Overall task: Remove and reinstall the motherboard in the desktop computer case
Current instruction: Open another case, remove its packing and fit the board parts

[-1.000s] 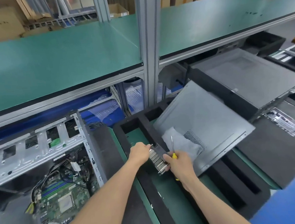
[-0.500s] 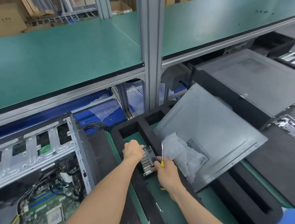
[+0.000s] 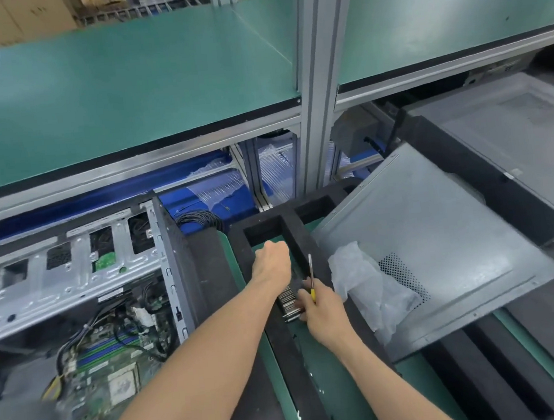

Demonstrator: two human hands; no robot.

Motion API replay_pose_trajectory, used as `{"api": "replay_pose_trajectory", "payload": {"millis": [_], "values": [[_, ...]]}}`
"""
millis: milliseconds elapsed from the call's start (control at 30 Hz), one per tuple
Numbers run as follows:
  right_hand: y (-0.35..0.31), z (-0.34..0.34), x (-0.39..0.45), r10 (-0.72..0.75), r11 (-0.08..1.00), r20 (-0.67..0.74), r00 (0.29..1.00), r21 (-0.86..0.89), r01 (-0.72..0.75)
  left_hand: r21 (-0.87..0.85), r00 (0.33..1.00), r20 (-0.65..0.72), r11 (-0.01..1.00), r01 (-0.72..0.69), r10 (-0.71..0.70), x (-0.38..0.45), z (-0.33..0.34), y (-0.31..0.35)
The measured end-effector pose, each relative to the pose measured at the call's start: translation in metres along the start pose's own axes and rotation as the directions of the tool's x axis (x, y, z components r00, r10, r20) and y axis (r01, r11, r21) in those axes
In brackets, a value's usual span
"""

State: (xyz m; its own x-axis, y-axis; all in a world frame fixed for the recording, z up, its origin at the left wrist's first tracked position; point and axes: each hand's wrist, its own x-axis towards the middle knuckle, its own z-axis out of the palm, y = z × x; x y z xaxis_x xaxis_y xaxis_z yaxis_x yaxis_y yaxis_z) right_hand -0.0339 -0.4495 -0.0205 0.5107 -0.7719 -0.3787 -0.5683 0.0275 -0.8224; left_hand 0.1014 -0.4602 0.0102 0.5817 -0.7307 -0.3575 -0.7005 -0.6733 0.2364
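Since the earlier frame, the left hand (image 3: pixel 271 260) has been lifted off the finned metal heatsink (image 3: pixel 289 301) and is now curled into a fist above it, nothing visibly gripped. One open grey desktop computer case (image 3: pixel 73 271) is seen at the left, with one green motherboard (image 3: pixel 112 368) inside, partly hidden by cables and the left forearm. The heatsink is pinched by the right hand (image 3: pixel 323 309), together with one yellow-handled screwdriver (image 3: pixel 311 278); it is largely hidden. One grey metal side panel (image 3: pixel 440 249) lies beyond.
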Motion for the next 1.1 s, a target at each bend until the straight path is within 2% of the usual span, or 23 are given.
{"api": "replay_pose_trajectory", "payload": {"millis": [67,133,233,333,400,467,633,700,767,867,967,1033,1100], "values": [[-0.020,0.003,-0.004,-0.048,0.999,-0.092,0.995,0.011,0.050,-0.102,0.999,-0.033,0.995,-0.021,0.017,-0.013,-0.019,-0.001],[-0.047,0.006,-0.010,-0.114,0.993,-0.138,0.984,-0.010,0.114,-0.339,0.996,-0.076,0.938,-0.069,0.046,-0.026,-0.040,-0.007],[-0.094,0.014,-0.026,-0.235,0.972,-0.110,0.966,-0.052,0.231,-0.676,0.990,-0.122,0.724,-0.140,0.077,-0.055,-0.076,-0.028],[-0.133,0.026,-0.047,-0.355,0.933,-0.051,0.933,-0.073,0.351,-0.827,0.981,-0.189,0.531,-0.183,0.043,-0.089,-0.107,-0.064],[-0.151,0.040,-0.060,-0.413,0.905,0.012,0.911,-0.105,0.412,-0.863,0.972,-0.236,0.456,-0.215,0.010,-0.111,-0.120,-0.093],[-0.166,0.058,-0.073,-0.449,0.882,0.061,0.892,-0.129,0.453,-0.877,0.963,-0.265,0.427,-0.220,-0.049,-0.128,-0.126,-0.123],[-0.185,0.108,-0.106,-0.470,0.862,0.118,0.875,-0.152,0.483,-0.938,0.955,-0.200,0.324,-0.122,-0.218,-0.161,-0.119,-0.184],[-0.185,0.122,-0.115,-0.425,0.875,0.106,0.899,-0.207,0.438,-0.945,0.931,-0.168,0.322,-0.059,-0.325,-0.170,-0.110,-0.201],[-0.184,0.132,-0.120,-0.339,0.904,0.086,0.937,-0.246,0.350,-0.946,0.872,-0.152,0.323,0.007,-0.465,-0.174,-0.098,-0.213],[-0.186,0.144,-0.122,-0.209,0.968,0.077,0.975,-0.124,0.218,-0.954,0.810,-0.086,0.283,0.101,-0.580,-0.175,-0.085,-0.215],[-0.184,0.156,-0.126,-0.163,0.986,0.056,0.985,-0.015,0.164,-0.976,0.795,0.008,0.168,0.138,-0.606,-0.167,-0.081,-0.205],[-0.178,0.164,-0.127,-0.191,0.981,-0.024,0.981,-0.036,0.190,-0.983,0.792,0.082,0.084,0.165,-0.604,-0.159,-0.080,-0.201],[-0.172,0.170,-0.126,-0.200,0.977,-0.091,0.975,-0.087,0.193,-0.986,0.789,0.160,-0.050,0.162,-0.593,-0.154,-0.079,-0.198]]}}
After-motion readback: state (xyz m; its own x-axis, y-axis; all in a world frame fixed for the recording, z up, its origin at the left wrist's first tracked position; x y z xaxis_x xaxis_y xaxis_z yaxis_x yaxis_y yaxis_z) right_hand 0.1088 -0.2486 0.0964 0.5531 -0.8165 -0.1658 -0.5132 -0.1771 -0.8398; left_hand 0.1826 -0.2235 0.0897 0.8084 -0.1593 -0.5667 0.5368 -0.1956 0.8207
